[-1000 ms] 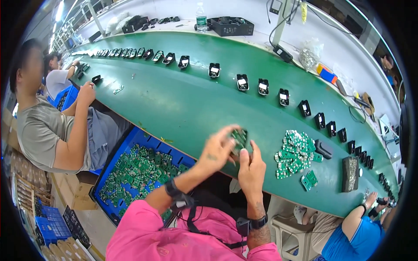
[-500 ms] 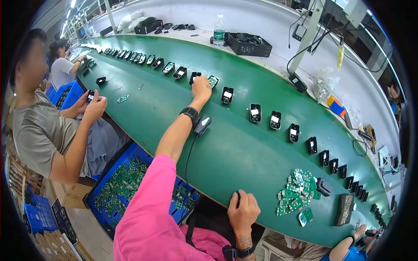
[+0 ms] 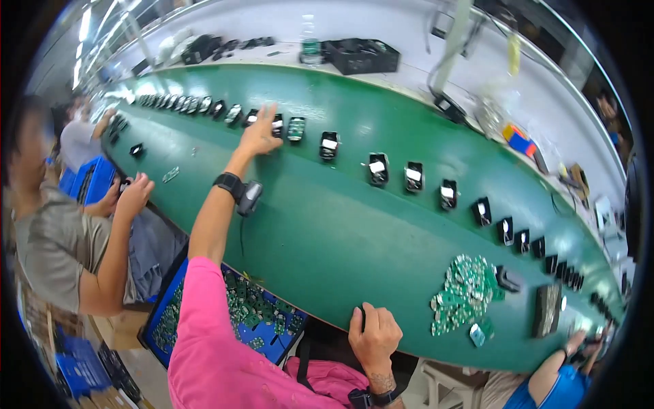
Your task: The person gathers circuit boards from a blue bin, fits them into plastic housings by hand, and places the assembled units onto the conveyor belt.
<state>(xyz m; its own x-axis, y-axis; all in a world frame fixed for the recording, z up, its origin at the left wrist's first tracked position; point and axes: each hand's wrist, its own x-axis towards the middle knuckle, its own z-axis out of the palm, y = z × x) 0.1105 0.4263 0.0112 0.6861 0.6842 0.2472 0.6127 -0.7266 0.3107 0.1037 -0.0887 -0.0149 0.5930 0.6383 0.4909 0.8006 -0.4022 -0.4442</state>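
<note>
My left hand (image 3: pixel 261 134) reaches over the row of black device housings on the green bench, its fingers spread and nothing seen in them. Right at its fingers is a black housing (image 3: pixel 277 125), partly covered; I cannot tell whether the hand touches it. Just right of that sits a housing with a green circuit board (image 3: pixel 296 129) on top. A grey clip-like device (image 3: pixel 251 198) with a cable hangs at my left wrist strap. By the bench's near edge, my right hand (image 3: pixel 379 339) is closed around a small black thing (image 3: pixel 362 317), mostly hidden by the fingers.
A pile of green circuit boards (image 3: pixel 463 296) lies right of my right hand, beside a dark block (image 3: pixel 547 311). More housings (image 3: pixel 379 168) curve away to the right. A blue bin of boards (image 3: pixel 262 310) stands below the bench. A co-worker (image 3: pixel 68 238) sits at left.
My left hand has lifted its fingers apart and shifted slightly left along the row. The whole view has turned a little. My right hand stays at the bench edge, still closed.
</note>
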